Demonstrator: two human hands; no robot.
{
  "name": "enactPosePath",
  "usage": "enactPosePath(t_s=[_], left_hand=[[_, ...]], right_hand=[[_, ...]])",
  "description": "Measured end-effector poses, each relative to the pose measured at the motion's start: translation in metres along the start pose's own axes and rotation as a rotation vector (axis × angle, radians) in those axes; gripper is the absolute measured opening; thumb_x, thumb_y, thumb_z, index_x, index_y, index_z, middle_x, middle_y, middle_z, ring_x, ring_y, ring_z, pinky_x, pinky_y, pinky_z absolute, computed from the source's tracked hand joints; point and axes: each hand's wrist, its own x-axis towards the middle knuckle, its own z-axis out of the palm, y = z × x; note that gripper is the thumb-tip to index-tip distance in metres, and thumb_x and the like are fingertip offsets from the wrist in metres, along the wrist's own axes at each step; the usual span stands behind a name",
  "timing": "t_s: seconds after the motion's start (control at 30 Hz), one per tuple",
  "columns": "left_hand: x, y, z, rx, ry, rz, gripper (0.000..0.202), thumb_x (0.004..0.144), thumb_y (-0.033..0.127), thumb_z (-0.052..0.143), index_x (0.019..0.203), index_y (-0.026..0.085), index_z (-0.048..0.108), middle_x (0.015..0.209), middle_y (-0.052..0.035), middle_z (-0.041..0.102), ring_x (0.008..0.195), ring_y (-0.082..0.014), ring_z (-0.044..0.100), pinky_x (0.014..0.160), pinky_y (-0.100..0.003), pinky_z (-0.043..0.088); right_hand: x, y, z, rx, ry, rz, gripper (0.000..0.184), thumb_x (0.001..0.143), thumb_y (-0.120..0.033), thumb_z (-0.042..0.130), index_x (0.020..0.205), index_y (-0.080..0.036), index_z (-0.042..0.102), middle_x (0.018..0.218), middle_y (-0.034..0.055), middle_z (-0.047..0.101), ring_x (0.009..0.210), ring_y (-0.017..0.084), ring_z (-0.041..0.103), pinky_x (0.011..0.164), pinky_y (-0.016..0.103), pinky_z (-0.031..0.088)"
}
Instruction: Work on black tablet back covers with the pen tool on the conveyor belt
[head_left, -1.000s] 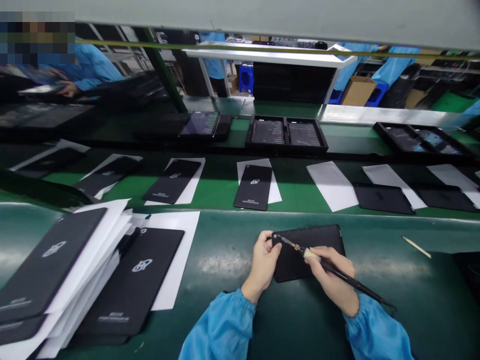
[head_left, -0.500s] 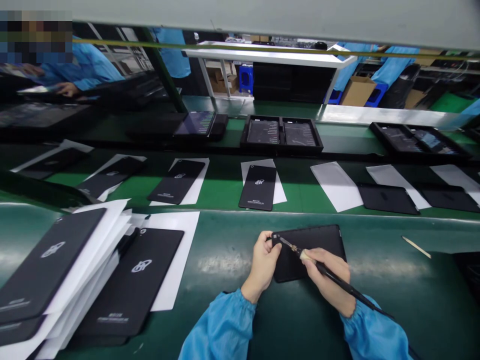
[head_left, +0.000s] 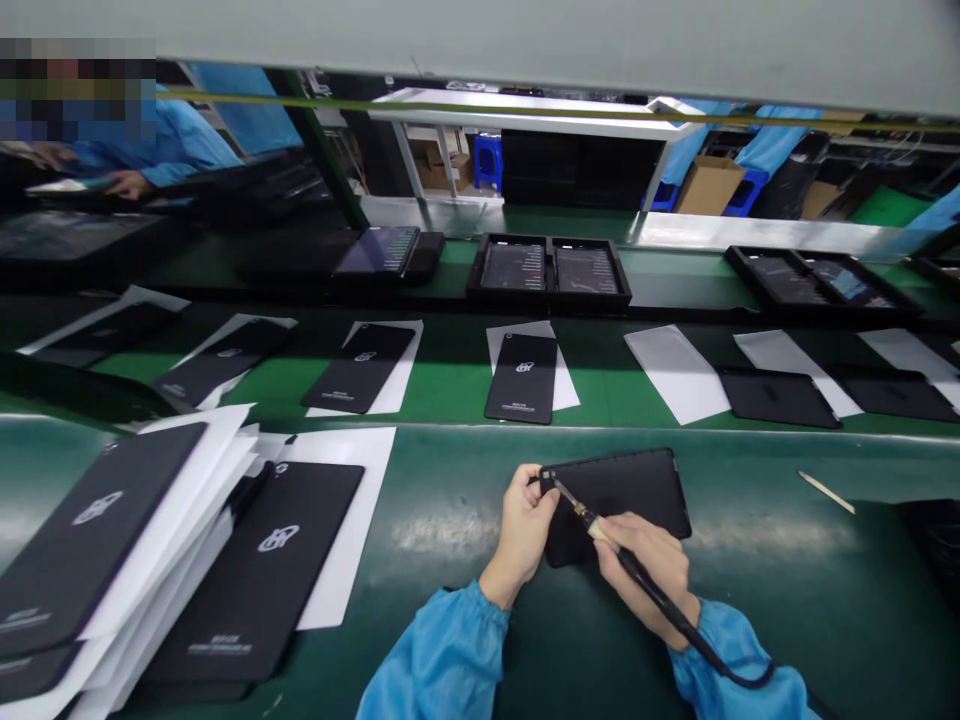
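Observation:
Pinched at its upper left corner, a black tablet back cover point(head_left: 630, 480) lies inner side up on the green bench, tilted slightly. My left hand point(head_left: 519, 528) grips that corner between thumb and fingers. In my right hand point(head_left: 651, 568) is a soldering iron point(head_left: 598, 526), held like a pen. Its metal tip reaches the cover's corner beside my left thumb, near a small light square part. Whether the tip touches is too small to tell. The iron's dark cable runs back over my right sleeve.
At left stands a stack of black back covers point(head_left: 97, 520) interleaved with white sheets. A wooden stick point(head_left: 825, 492) lies right. Beyond, a green belt point(head_left: 600, 375) carries covers and papers. Farther back are black trays point(head_left: 551, 298) with tablets, and a co-worker's blue sleeve point(head_left: 191, 135).
My right hand and the soldering iron have shifted slightly left and down, with the tip still at the corner. The nearest belt covers sit slightly farther right, the back trays slightly farther left.

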Motion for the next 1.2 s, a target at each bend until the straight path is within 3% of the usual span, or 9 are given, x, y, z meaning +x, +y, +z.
enactPosePath(t_s=[0.2,0.33,0.5,0.7,0.8,0.87,0.93,1.1,1.2], left_hand=[[0.0,0.0,0.001,-0.011,-0.008,-0.017,0.032,0.075,0.027,0.077,0.093,0.021,0.051,0.072,0.0013,0.072,0.061,-0.0139,0.067,0.062,-0.023,0.051],[0.0,-0.001,0.001,-0.009,-0.019,-0.023,0.033,0.076,0.03,0.078,0.094,0.021,0.052,0.073,0.0011,0.073,0.061,-0.0142,0.068,0.061,-0.023,0.05],[0.002,-0.002,-0.002,-0.012,-0.109,-0.054,0.041,0.073,0.034,0.083,0.1,0.02,0.056,0.088,-0.0047,0.077,0.073,-0.0174,0.071,0.067,-0.026,0.053],[0.002,0.002,0.0,-0.021,-0.128,-0.073,0.041,0.074,0.036,0.083,0.101,0.019,0.056,0.107,-0.0151,0.077,0.093,-0.0268,0.075,0.082,-0.039,0.058],[0.002,0.0,0.0,-0.015,-0.131,-0.06,0.039,0.075,0.035,0.083,0.098,0.018,0.057,0.106,-0.0157,0.077,0.091,-0.0267,0.075,0.08,-0.039,0.058],[0.004,-0.005,-0.001,-0.017,-0.13,-0.049,0.037,0.075,0.035,0.083,0.097,0.018,0.058,0.106,-0.0152,0.077,0.09,-0.0258,0.075,0.078,-0.037,0.058],[0.006,-0.01,-0.002,-0.021,-0.127,-0.038,0.037,0.074,0.035,0.083,0.095,0.018,0.058,0.105,-0.0147,0.078,0.088,-0.0249,0.075,0.077,-0.036,0.058],[0.003,-0.01,-0.002,-0.025,-0.104,-0.011,0.031,0.077,0.032,0.08,0.092,0.018,0.057,0.099,-0.0129,0.078,0.083,-0.0227,0.075,0.074,-0.034,0.058],[0.0,-0.003,-0.001,-0.03,-0.096,-0.008,0.025,0.078,0.028,0.077,0.09,0.017,0.058,0.092,-0.0105,0.077,0.079,-0.0206,0.073,0.074,-0.034,0.058]], right_hand=[[0.02,0.033,-0.025,-0.082,-0.047,-0.058,0.037,0.092,-0.006,0.061,0.126,-0.021,0.066,0.098,0.0065,0.077,0.089,0.02,0.075,0.081,0.031,0.061],[0.03,0.072,-0.014,-0.223,-0.194,-0.04,0.025,0.096,-0.012,0.056,0.114,-0.023,0.07,0.114,0.0097,0.073,0.107,0.024,0.069,0.095,0.042,0.055],[0.035,0.117,-0.015,-0.334,-0.352,-0.03,0.025,0.096,-0.015,0.049,0.102,-0.023,0.072,0.092,0.0075,0.07,0.091,0.022,0.065,0.084,0.037,0.052],[0.087,0.181,-0.069,-0.536,-0.27,0.06,0.03,0.092,-0.013,0.045,0.102,-0.02,0.072,0.079,0.0069,0.06,0.077,0.023,0.057,0.074,0.034,0.047],[0.12,0.202,-0.077,-0.574,-0.202,0.102,0.028,0.092,-0.015,0.044,0.102,-0.017,0.07,0.086,0.0103,0.064,0.086,0.026,0.058,0.082,0.038,0.047],[0.134,0.203,-0.063,-0.568,-0.155,0.118,0.026,0.094,-0.018,0.044,0.103,-0.015,0.067,0.1,0.0136,0.067,0.097,0.028,0.059,0.09,0.042,0.046],[0.136,0.192,-0.035,-0.538,-0.134,0.125,0.024,0.097,-0.023,0.044,0.106,-0.015,0.065,0.111,0.0152,0.066,0.104,0.028,0.059,0.095,0.042,0.046],[0.115,0.13,0.066,-0.41,-0.234,0.098,0.024,0.096,-0.034,0.054,0.114,-0.018,0.059,0.128,0.0151,0.062,0.118,0.026,0.058,0.098,0.038,0.049],[0.108,0.096,0.115,-0.384,-0.322,0.171,0.032,0.094,-0.042,0.06,0.117,-0.02,0.056,0.137,0.0169,0.057,0.133,0.034,0.049,0.104,0.052,0.043]])
